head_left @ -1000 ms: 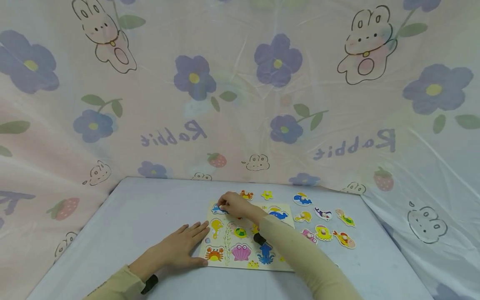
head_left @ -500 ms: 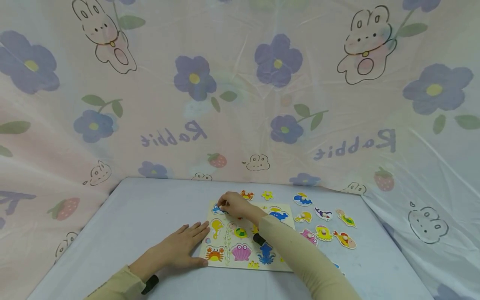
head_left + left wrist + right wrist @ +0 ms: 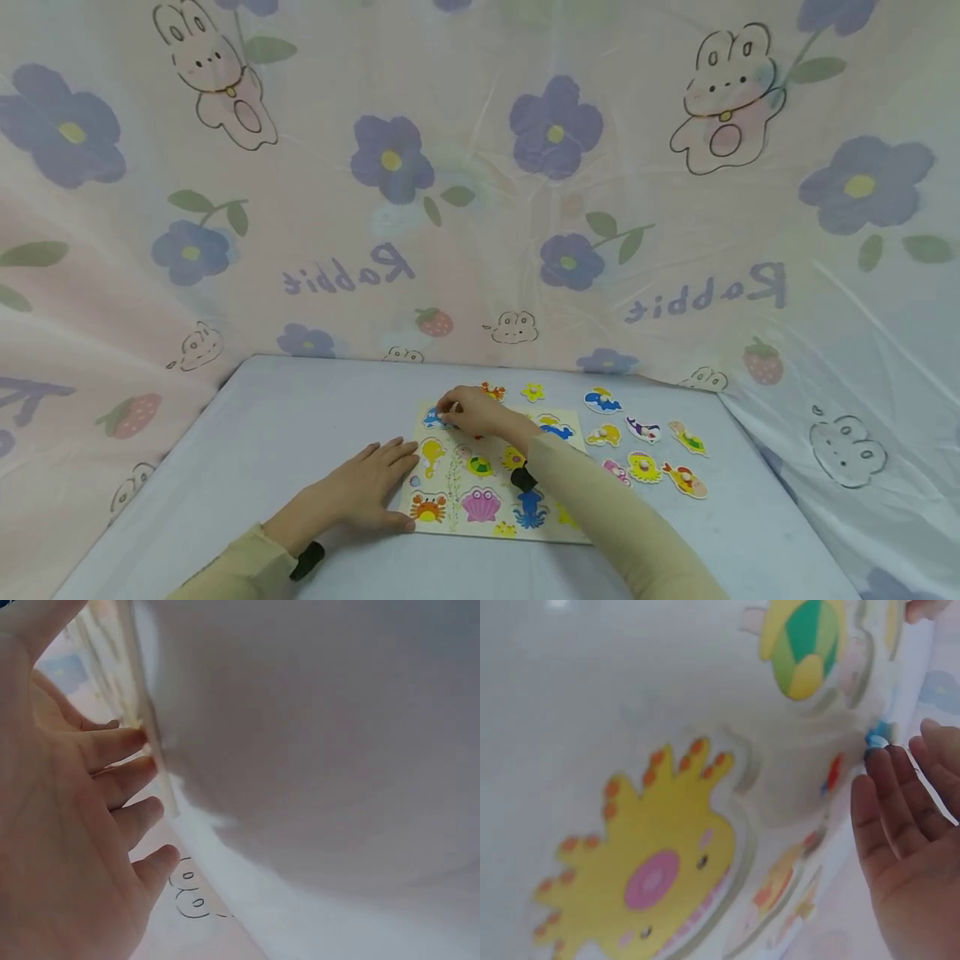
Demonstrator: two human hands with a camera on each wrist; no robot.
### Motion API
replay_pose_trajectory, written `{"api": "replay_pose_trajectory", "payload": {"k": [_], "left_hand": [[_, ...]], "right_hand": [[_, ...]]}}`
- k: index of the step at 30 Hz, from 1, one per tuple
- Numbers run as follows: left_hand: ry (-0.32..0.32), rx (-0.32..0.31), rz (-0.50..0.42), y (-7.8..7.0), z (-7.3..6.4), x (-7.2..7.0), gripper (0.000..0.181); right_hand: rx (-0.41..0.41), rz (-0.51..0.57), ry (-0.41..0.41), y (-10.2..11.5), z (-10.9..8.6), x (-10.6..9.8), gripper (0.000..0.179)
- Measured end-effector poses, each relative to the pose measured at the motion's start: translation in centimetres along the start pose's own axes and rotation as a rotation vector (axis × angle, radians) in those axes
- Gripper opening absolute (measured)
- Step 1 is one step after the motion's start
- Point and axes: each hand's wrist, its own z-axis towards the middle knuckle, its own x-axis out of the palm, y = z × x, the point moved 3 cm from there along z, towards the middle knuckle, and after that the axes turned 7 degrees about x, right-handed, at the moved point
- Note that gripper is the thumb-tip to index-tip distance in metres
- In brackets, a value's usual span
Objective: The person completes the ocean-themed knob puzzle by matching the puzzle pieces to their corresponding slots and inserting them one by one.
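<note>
In the head view my right hand (image 3: 474,410) is over the far-left corner of a wooden puzzle board (image 3: 468,530). Thumb and fingertips pinch a blue sea-animal puzzle piece (image 3: 431,418), which lies at the recess there; whether it sits fully in cannot be seen. The fingers partly hide it, and the right wrist view shows only a bit of blue by the fingertips. My left hand (image 3: 363,487) rests on the table with fingers spread, its fingertips touching the board's left edge (image 3: 154,742). Printed animals show on the board, among them a crab (image 3: 428,507) and a pink shell (image 3: 482,505).
Several loose knobbed pieces lie right of the board, including a blue whale (image 3: 602,401), a turtle (image 3: 688,437), a red-and-yellow fish (image 3: 686,481) and a yellow octopus (image 3: 644,467). Behind it are a crab piece (image 3: 492,390) and a star (image 3: 533,392). A patterned curtain (image 3: 480,208) hangs behind.
The head view has shifted slightly. Both hands keep nearly the same places, the right fingers still on the blue piece, which has moved very little. A loose piece beside the right forearm is now hidden.
</note>
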Motion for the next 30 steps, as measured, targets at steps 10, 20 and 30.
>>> {"api": "replay_pose_trajectory", "payload": {"k": [10, 20, 30], "left_hand": [[-0.034, 0.006, -0.098, 0.3, 0.8, -0.5, 0.111], [-0.035, -0.028, -0.262, 0.6, 1.2, -0.2, 0.117], [-0.028, -0.055, -0.276, 1.2, 1.6, 0.4, 0.119]], "right_hand": [[-0.048, 0.119, -0.093, -0.5, -3.1, -3.3, 0.029], [0.018, 0.194, -0.313, -5.1, -7.0, -7.0, 0.027], [0.082, 0.212, -0.438, -10.3, -13.5, -10.6, 0.031]]}}
